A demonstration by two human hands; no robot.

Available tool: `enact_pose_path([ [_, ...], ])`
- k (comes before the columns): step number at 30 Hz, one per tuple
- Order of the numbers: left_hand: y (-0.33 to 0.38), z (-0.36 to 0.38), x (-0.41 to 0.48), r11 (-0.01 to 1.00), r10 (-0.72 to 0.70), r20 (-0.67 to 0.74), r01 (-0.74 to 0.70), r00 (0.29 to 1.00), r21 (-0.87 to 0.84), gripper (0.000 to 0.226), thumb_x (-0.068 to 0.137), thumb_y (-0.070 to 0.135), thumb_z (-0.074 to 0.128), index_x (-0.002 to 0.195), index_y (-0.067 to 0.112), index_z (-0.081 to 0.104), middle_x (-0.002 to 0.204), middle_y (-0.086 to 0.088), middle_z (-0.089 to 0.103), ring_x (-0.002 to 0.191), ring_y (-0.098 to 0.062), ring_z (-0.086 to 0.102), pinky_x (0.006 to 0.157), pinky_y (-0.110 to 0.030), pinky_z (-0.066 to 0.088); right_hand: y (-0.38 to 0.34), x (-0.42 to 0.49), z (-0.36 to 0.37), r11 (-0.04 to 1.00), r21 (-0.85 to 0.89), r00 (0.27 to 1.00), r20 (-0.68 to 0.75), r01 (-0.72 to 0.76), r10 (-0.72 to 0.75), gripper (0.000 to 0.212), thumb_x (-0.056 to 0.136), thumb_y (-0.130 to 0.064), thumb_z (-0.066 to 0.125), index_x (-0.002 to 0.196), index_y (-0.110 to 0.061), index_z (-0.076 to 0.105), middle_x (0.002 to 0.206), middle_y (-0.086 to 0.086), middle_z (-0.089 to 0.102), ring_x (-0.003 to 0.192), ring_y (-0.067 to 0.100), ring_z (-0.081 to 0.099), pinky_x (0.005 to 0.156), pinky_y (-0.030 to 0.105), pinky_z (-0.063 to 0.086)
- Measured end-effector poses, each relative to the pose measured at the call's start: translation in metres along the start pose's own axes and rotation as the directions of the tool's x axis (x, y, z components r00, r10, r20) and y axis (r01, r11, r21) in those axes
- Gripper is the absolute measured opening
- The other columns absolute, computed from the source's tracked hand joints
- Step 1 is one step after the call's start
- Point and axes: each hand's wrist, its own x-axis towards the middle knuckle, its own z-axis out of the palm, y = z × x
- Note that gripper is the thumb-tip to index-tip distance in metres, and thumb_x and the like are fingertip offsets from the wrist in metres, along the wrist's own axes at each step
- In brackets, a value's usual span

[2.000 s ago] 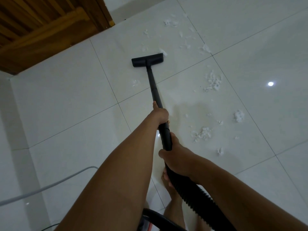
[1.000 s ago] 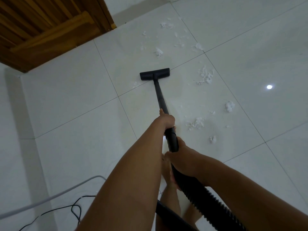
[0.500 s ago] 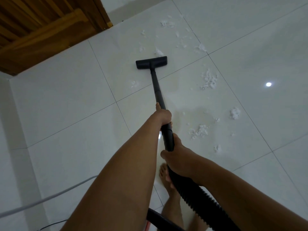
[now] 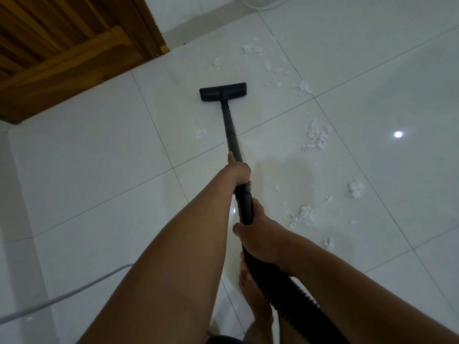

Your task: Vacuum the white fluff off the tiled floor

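Note:
A black vacuum wand (image 4: pixel 231 130) runs from my hands to its flat floor head (image 4: pixel 222 91), which rests on the white tiles. My left hand (image 4: pixel 238 171) grips the wand higher up. My right hand (image 4: pixel 263 240) holds it lower, where the ribbed black hose (image 4: pixel 295 297) begins. White fluff lies to the right of the wand: a clump (image 4: pixel 316 136) at mid-right, a ball (image 4: pixel 355 188), a patch (image 4: pixel 301 216) near my right hand, and scattered bits (image 4: pixel 273 68) beyond the head. A small bit (image 4: pixel 200 132) lies left of the wand.
A wooden door and frame (image 4: pixel 74 53) fill the upper left corner. A grey cable (image 4: pixel 62 297) crosses the floor at lower left. My bare foot (image 4: pixel 253 291) stands under the hose. A ceiling light reflection (image 4: pixel 398 134) shines on the tile at right.
The floor head was pulled back toward me, then pushed forward again. The fluff tuft that lay just beyond the head is no longer visible there.

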Motion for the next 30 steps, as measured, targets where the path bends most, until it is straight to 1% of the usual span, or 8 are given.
enact_pose_path([
  [4, 0.021, -0.008, 0.009, 1.0, -0.005, -0.015, 0.005, 1.0, -0.025, 0.075, 0.104, 0.017, 0.033, 0.155, 0.045, -0.014, 0.09, -0.011, 0.058, 0.082, -0.02, 0.057, 0.098, -0.041, 0.055, -0.021, 0.01, -0.01, 0.998, 0.053, 0.999, 0.039, -0.03, 0.028, 0.069, 0.105, -0.018, 0.046, 0.153, -0.051, 0.01, 0.085, 0.021, 0.062, 0.049, 0.023, 0.06, 0.049, 0.033, 0.054],
  [11, 0.064, -0.022, 0.025, 0.998, -0.008, -0.014, 0.007, 1.0, -0.063, 0.073, 0.105, 0.018, 0.032, 0.155, 0.046, -0.012, 0.089, -0.009, 0.057, 0.07, -0.016, 0.054, 0.094, -0.038, 0.056, -0.059, 0.026, -0.035, 0.995, 0.087, 0.998, 0.058, -0.039, 0.034, 0.065, 0.104, -0.018, 0.047, 0.151, -0.05, 0.014, 0.089, 0.02, 0.059, 0.054, 0.022, 0.06, 0.047, 0.03, 0.053],
  [16, 0.09, -0.03, 0.036, 0.999, -0.002, -0.025, 0.001, 1.0, -0.041, 0.074, 0.104, 0.017, 0.031, 0.155, 0.045, -0.015, 0.09, -0.011, 0.059, 0.08, -0.02, 0.057, 0.099, -0.042, 0.054, -0.082, 0.033, -0.053, 0.995, 0.09, 0.997, 0.072, -0.035, 0.028, 0.068, 0.105, -0.017, 0.047, 0.153, -0.05, 0.012, 0.083, 0.016, 0.057, 0.054, 0.02, 0.059, 0.048, 0.031, 0.055],
  [20, 0.102, -0.037, 0.042, 1.0, 0.008, -0.027, -0.008, 1.0, 0.006, 0.075, 0.104, 0.017, 0.033, 0.156, 0.042, -0.014, 0.105, -0.014, 0.062, 0.083, -0.022, 0.059, 0.099, -0.044, 0.054, -0.095, 0.038, -0.057, 1.0, 0.023, 0.999, 0.051, 0.008, -0.01, 0.071, 0.104, -0.016, 0.046, 0.156, -0.045, 0.008, 0.085, 0.014, 0.058, 0.04, 0.011, 0.057, 0.039, 0.02, 0.047],
  [22, 0.107, -0.044, 0.048, 0.999, 0.032, -0.033, -0.031, 0.999, 0.028, 0.074, 0.104, 0.016, 0.034, 0.157, 0.039, -0.013, 0.113, -0.015, 0.062, 0.079, -0.021, 0.06, 0.098, -0.044, 0.055, -0.104, 0.04, -0.057, 0.999, 0.045, 0.998, 0.06, 0.004, -0.007, 0.071, 0.104, -0.016, 0.046, 0.156, -0.046, 0.008, 0.084, 0.016, 0.059, 0.035, 0.011, 0.056, 0.039, 0.022, 0.047],
  [25, 0.12, -0.057, 0.054, 1.0, 0.0, -0.019, 0.0, 1.0, 0.013, 0.075, 0.104, 0.019, 0.033, 0.155, 0.042, -0.016, 0.1, -0.014, 0.062, 0.084, -0.024, 0.059, 0.099, -0.045, 0.054, -0.123, 0.047, -0.06, 0.997, 0.07, 0.998, 0.054, 0.009, -0.013, 0.069, 0.105, -0.02, 0.047, 0.156, -0.046, 0.009, 0.085, 0.014, 0.059, 0.036, 0.01, 0.057, 0.041, 0.022, 0.049],
  [28, 0.14, -0.068, 0.06, 0.999, 0.006, -0.018, -0.005, 1.0, 0.052, 0.076, 0.104, 0.016, 0.033, 0.155, 0.041, -0.018, 0.114, -0.015, 0.063, 0.089, -0.024, 0.059, 0.099, -0.045, 0.054, -0.144, 0.058, -0.064, 0.998, 0.058, 0.999, 0.03, 0.011, -0.012, 0.071, 0.104, -0.018, 0.048, 0.156, -0.046, 0.009, 0.082, 0.014, 0.06, 0.036, 0.011, 0.057, 0.04, 0.021, 0.048],
  [30, 0.154, -0.078, 0.066, 0.998, 0.012, -0.015, -0.011, 1.0, 0.068, 0.077, 0.104, 0.014, 0.033, 0.155, 0.039, -0.019, 0.112, -0.014, 0.062, 0.089, -0.024, 0.059, 0.099, -0.045, 0.054, -0.159, 0.063, -0.066, 0.996, 0.086, 0.999, 0.044, -0.009, 0.005, 0.072, 0.103, -0.016, 0.048, 0.154, -0.05, 0.01, 0.08, 0.018, 0.061, 0.04, 0.018, 0.059, 0.044, 0.026, 0.052],
])
